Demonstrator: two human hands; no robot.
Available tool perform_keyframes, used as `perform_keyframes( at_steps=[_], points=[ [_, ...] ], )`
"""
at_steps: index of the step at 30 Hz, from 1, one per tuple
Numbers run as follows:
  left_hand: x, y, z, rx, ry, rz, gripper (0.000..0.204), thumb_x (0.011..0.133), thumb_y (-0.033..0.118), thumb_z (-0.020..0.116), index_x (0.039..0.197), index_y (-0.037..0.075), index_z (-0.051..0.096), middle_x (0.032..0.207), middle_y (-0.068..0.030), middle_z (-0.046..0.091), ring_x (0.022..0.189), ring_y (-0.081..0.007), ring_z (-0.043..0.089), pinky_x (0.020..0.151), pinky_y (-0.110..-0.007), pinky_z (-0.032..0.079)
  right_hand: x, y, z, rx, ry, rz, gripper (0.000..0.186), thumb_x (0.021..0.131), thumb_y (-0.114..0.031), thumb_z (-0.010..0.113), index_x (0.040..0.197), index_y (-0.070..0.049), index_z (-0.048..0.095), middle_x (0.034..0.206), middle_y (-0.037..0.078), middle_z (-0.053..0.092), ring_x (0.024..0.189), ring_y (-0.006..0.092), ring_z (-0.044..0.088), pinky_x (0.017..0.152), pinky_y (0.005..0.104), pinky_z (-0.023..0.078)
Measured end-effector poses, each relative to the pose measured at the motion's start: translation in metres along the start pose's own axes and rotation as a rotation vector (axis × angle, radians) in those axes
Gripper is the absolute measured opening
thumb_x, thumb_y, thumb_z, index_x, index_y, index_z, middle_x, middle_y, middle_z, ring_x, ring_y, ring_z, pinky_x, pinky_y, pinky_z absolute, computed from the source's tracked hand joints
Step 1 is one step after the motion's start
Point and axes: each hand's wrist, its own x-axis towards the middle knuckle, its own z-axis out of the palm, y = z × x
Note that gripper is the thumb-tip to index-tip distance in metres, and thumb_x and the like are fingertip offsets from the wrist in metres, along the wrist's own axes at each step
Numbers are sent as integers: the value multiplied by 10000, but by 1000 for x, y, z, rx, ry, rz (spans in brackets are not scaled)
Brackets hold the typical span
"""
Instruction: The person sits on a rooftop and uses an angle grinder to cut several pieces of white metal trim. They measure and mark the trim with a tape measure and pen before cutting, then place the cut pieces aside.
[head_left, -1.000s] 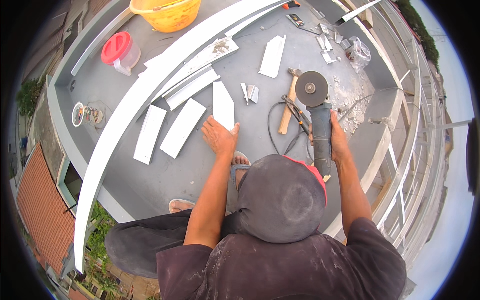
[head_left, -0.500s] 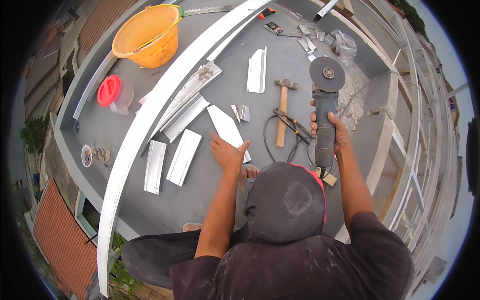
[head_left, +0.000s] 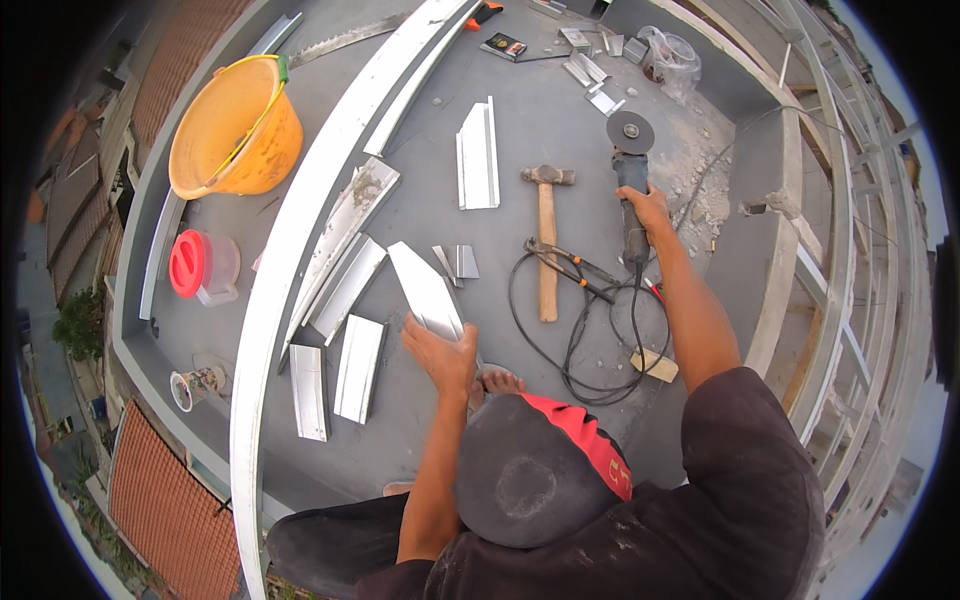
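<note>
My left hand [head_left: 440,352] is closed around the near end of a silver-white metal channel piece [head_left: 422,285] with an angled far end. With my right hand [head_left: 645,207] I grip the dark body of an angle grinder [head_left: 630,160], its cutting disc pointing away from me, low over the floor. Whether the grinder touches the floor I cannot tell. Between my hands lie a wooden-handled hammer [head_left: 547,250] and pincers with orange-marked handles [head_left: 575,262] across its handle. The grinder's black cord [head_left: 572,350] loops around them. Small metal offcuts [head_left: 462,262] lie beside the channel piece.
A long white metal profile [head_left: 290,220] crosses the left side. Several cut channel pieces [head_left: 360,368] lie near it. Beyond stand a yellow bucket [head_left: 235,130] and a red-lidded container [head_left: 205,267]. A handsaw blade [head_left: 345,38], rubble [head_left: 695,190] and a wood block [head_left: 655,365] lie about.
My right hand has lowered the grinder away from me toward the floor. My left hand, earlier spread beside the channel piece, now grips its near end. The view has shifted slightly.
</note>
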Motion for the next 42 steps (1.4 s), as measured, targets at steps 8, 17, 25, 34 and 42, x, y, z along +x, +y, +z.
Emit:
perform_keyframes(
  at_steps=[8,17,25,34,42],
  points=[
    [21,17,-22,-439,-65,-110,946,840,237,817,1606,-101,375,1486,-276,516,1433,-425,508,1243,-507,380,48,32,23,-366,82,-228,659,792,-391,878,1244,72,755,1081,243,801,997,373,774,913,465,586],
    [53,12,-58,-1506,-599,-454,797,905,426,676,1525,-62,565,1306,-192,733,1140,-278,743,965,-390,602,43,45,23,-560,238,-232,860,870,-596,845,1314,124,688,1285,329,721,1226,468,697,1065,528,535],
    [51,24,-44,-1263,-419,-421,718,1169,583,458,1502,-46,553,1302,-184,720,1145,-277,737,972,-418,613,-9,29,44,-623,638,-269,987,940,-638,796,1544,76,484,1509,292,523,1403,476,504,1148,565,469],
    [56,5,-56,-1260,-481,-460,638,1105,522,576,1461,-7,610,1257,-160,742,1146,-271,737,988,-420,607,-67,-128,256,-408,89,-286,1135,795,-524,918,1570,121,397,1509,282,502,1446,456,467,1197,547,455],
    [75,8,-102,-1241,-452,-287,788,1156,656,410,1501,-28,593,1296,-163,738,1204,-247,707,1049,-396,578,-117,-146,226,125,-419,-246,956,837,-344,896,1548,158,501,1365,223,672,1225,302,696,1065,415,574]
  ],
)
